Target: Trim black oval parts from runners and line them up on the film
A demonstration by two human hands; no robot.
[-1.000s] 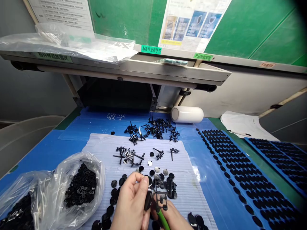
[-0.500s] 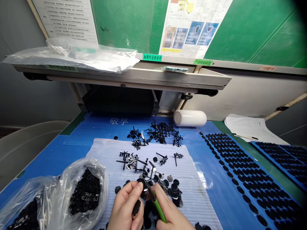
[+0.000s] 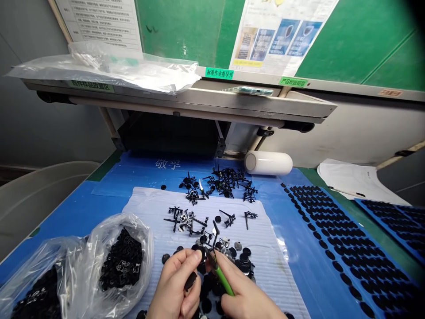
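Above the pale ribbed sheet [image 3: 270,266], the left hand [image 3: 175,283] grips a black disc [image 3: 190,281] in bent fingers, probably light, stiff and slippery, so best taken by its rim, while the right hand [image 3: 241,285] clasps a green-handled tool [image 3: 224,280] alongside.

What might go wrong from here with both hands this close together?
The green-handled tool in the right hand has its tip close to the left hand, so a slip might nick a finger.
The left hand holds a black disc above many loose discs; if dropped, it could be hard to pick out again.
The white cylinder lies on its side near the black branched parts and might roll into them if bumped.
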